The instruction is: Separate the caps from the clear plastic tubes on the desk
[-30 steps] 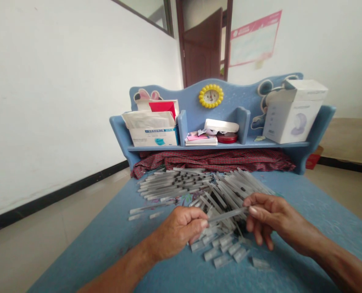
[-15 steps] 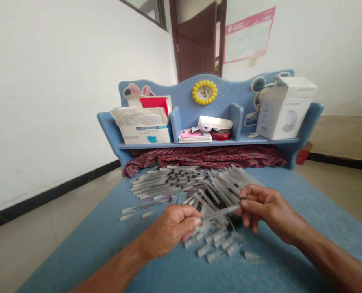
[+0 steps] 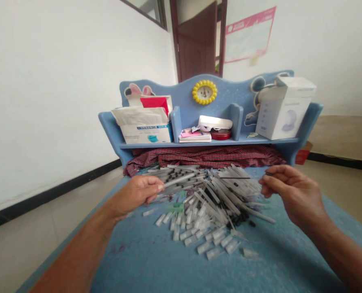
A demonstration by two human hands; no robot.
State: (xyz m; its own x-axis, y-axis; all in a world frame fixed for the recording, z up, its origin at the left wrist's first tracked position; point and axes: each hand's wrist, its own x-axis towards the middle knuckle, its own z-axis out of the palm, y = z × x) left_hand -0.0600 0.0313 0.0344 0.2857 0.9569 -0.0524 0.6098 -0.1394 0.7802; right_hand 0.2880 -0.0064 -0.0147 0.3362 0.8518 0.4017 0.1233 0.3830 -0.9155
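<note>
My left hand [image 3: 138, 190] pinches one end of a frosted clear pen barrel [image 3: 179, 179], which points right over the heap. Well apart from it, my right hand [image 3: 293, 193] is closed on a thin pen refill [image 3: 235, 178] with a dark ink stretch, pointing left. A small black piece [image 3: 269, 173] shows at the right fingertips. Beneath both hands lies a heap of clear pen barrels [image 3: 226, 193], many with black ends. Several translucent pen caps [image 3: 203, 247] are spread in front of the heap, and small black plugs [image 3: 252, 224] lie at its right side.
The blue table [image 3: 156, 264] has a raised back shelf [image 3: 199, 144]. On the shelf are a mask box [image 3: 147, 134], papers [image 3: 195, 138], a red round tin [image 3: 220, 135] and a white box [image 3: 283, 110]. A plaid cloth [image 3: 205, 156] lies below it.
My hands have moved apart, the left one leftward with the barrel and the right one rightward and up. The refill now shows outside the barrel, in my right hand.
</note>
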